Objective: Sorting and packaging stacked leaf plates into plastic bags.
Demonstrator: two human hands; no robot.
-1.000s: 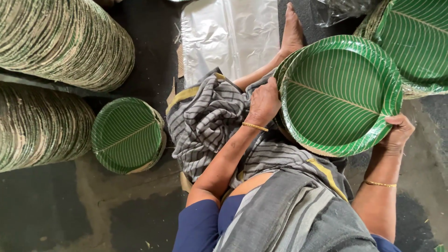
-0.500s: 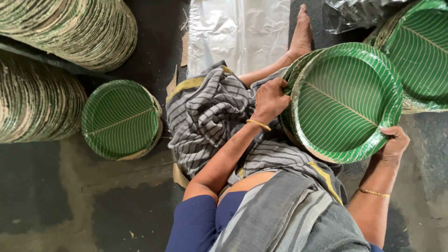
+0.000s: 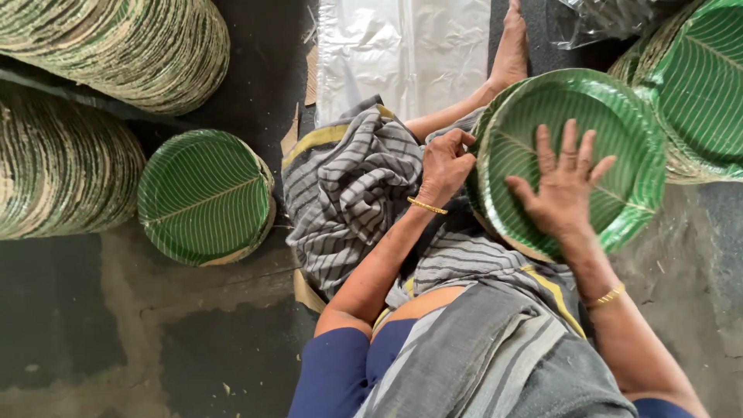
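Since half a second earlier, the person's right hand (image 3: 563, 184) has left the lower rim of the stack of round green leaf-patterned paper plates (image 3: 619, 124) and now lies flat on the top plate's face, fingers spread and pressing down rather than gripping, which would keep the loose plates squared together. That stack rests tilted in the person's lap, against the striped grey cloth (image 3: 348, 193) over their legs, just to the right of the knees. Their left hand (image 3: 446, 161) is curled closed on the stack's left edge, fingers hooked over the rim, steadying it from the side. A smaller pile of the same green plates (image 3: 203, 195) lies flat on the dark floor to the left, apart from the hands. Two tall bundles of stacked plates (image 3: 116, 46) lie on their sides at upper left, and another green pile (image 3: 696, 85) sits at upper right, just beside the held stack. A clear plastic sheet (image 3: 402, 54) lies spread beyond the knees, beside a bare foot (image 3: 511, 46).
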